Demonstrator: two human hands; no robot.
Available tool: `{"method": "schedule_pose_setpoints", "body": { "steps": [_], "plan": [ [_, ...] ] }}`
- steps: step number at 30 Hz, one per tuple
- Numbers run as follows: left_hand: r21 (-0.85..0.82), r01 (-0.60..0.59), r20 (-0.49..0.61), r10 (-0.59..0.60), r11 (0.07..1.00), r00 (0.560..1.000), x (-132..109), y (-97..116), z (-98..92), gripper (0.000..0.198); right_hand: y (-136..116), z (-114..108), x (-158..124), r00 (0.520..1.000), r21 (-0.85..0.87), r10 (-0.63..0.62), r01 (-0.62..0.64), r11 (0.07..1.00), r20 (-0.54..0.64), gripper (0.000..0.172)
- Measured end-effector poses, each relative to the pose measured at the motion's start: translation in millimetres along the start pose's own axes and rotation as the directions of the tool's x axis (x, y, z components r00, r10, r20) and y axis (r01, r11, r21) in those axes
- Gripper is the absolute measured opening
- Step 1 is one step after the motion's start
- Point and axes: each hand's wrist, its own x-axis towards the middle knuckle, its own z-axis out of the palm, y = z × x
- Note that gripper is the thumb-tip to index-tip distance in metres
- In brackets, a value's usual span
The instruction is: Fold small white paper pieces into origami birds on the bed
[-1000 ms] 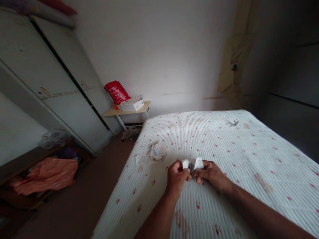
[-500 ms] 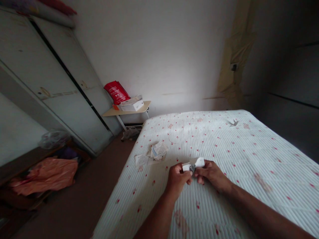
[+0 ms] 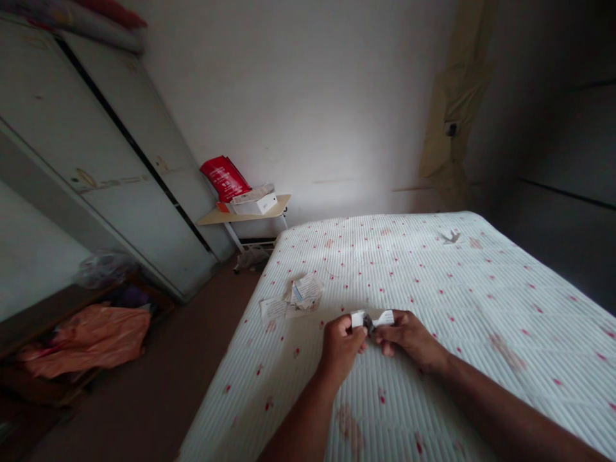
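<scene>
Between my two hands is a small folded piece of printed paper [image 3: 384,318], held just above the bed. My left hand [image 3: 339,346] pinches its left end between thumb and fingers. At the other end, my right hand [image 3: 407,337] grips it the same way. The paper's middle is dark and pinched in, and its fold is too small to make out fully. Beyond my left hand, a small pile of printed paper pieces [image 3: 306,292] lies on the bed cover. A folded paper shape with pointed ends [image 3: 451,237] rests near the bed's far right.
The bed [image 3: 385,256] has a white ribbed cover with red dots. Past its far left corner stands a small table [image 3: 216,219] with a red bag [image 3: 225,178] and a white box [image 3: 260,204]. A wardrobe [image 3: 110,160] and an orange cloth-like heap [image 3: 91,340] are at left.
The paper between my hands has flattened and turned slightly, its right end lying lower and its middle looking darker. Both hands stay in nearly the same place.
</scene>
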Motion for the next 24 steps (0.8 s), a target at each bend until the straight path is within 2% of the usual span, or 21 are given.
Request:
{"method": "schedule_pose_setpoints", "body": {
  "steps": [3,12,17,24],
  "plan": [
    [0.065,-0.046,-0.003,0.047,0.997,0.999,-0.1,-3.1,-0.9,0.011,3.0,-0.9,1.0,1.0,-0.006,0.0,0.0,1.0,0.021,0.016],
    [0.078,-0.013,0.061,0.008,0.997,0.998,2.1,-11.7,-0.2,0.011,11.9,-0.9,2.8,0.998,-0.01,-0.031,0.031,0.999,0.05,0.017],
    [0.113,-0.068,0.037,0.064,0.991,0.997,1.1,-12.3,1.3,0.011,10.3,0.0,0.7,0.997,-0.044,-0.057,0.059,0.997,0.048,0.013],
    [-0.079,0.02,0.077,-0.014,0.997,0.997,-1.3,-0.9,3.2,0.01,2.6,-0.2,-1.1,0.994,-0.08,-0.102,0.105,0.991,0.05,0.017]
  ]
}}
